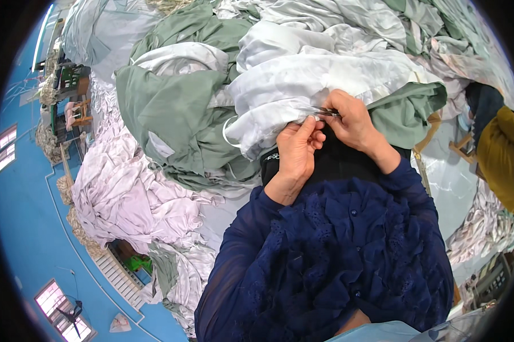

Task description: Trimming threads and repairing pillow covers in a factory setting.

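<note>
**Hands trimming pale cloth amid heaped fabric**

Around us rise piles of white, green (pixel 171 108) and lilac cloth (pixel 120 194). On our lap, our left hand (pixel 296 153) pinches the white fabric (pixel 302 80) edge; our right hand (pixel 354 122) fingers close on small snips (pixel 327 112) pointing left. The cloth looks light, limp, best held at its hem.
</note>
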### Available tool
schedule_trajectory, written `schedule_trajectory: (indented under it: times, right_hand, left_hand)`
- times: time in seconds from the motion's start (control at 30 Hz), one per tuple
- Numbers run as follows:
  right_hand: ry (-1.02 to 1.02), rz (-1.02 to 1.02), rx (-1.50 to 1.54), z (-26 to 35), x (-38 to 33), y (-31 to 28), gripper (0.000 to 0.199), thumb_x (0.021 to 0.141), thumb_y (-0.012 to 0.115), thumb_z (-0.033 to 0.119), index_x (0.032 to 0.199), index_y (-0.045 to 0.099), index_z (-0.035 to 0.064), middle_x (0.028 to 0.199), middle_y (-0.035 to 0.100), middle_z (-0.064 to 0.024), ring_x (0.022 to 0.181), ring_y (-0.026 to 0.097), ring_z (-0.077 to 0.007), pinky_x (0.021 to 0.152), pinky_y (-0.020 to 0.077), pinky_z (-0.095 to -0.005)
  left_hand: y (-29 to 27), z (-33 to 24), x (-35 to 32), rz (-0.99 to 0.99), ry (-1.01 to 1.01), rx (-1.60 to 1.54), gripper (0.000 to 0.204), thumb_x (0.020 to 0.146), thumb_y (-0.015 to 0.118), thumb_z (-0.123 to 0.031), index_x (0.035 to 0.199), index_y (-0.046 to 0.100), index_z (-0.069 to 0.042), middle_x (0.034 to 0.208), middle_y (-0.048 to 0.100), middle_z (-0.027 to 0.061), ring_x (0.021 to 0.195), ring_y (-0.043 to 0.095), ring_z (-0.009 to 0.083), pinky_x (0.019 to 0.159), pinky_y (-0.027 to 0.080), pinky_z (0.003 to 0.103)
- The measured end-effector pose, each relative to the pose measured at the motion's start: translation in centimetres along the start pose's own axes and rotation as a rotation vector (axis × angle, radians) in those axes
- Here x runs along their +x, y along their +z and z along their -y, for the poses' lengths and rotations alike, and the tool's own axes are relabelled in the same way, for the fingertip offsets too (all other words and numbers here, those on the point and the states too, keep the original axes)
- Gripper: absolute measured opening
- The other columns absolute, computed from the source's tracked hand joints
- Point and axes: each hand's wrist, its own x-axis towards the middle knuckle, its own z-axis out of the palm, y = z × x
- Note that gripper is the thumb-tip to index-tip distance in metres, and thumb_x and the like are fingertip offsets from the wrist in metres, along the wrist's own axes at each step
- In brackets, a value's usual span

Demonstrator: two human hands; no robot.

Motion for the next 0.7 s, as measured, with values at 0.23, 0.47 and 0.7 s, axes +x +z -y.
schedule_trajectory:
  times: [0.23,0.47,0.7]
  right_hand:
    - [-0.044,-0.345,-0.276,-2.4,0.1,-0.7,0.014,0.074,0.064,-0.005,0.083,0.056,0.0027,0.073,0.055,-0.0132,0.063,0.055,-0.0313,0.056,0.0438,-0.0366]
    - [0.043,-0.674,-0.673,-6.7,-0.4,-7.2,0.012,0.083,0.070,0.011,0.085,0.059,0.0045,0.077,0.060,-0.0136,0.066,0.059,-0.0318,0.058,0.0466,-0.0369]
    - [0.160,-0.776,-0.663,-6.0,-2.2,-12.5,0.011,0.088,0.068,0.015,0.089,0.065,0.0044,0.069,0.059,-0.0040,0.059,0.053,-0.0126,0.056,0.0431,-0.0292]
  left_hand:
    - [-0.4,0.3,0.1,0.008,0.026,0.019,0.013,0.093,0.063,-0.013,0.093,0.061,0.000,0.086,0.069,0.0120,0.061,0.061,0.0130,0.050,0.046,0.023]
    - [-0.4,0.1,0.0,0.030,0.031,0.027,0.014,0.093,0.062,-0.014,0.092,0.062,0.000,0.086,0.069,0.0121,0.061,0.061,0.0129,0.051,0.046,0.023]
    - [-0.3,0.1,0.1,0.031,0.035,0.052,0.014,0.094,0.062,-0.014,0.091,0.062,0.000,0.085,0.068,0.0115,0.061,0.061,0.0128,0.051,0.046,0.023]
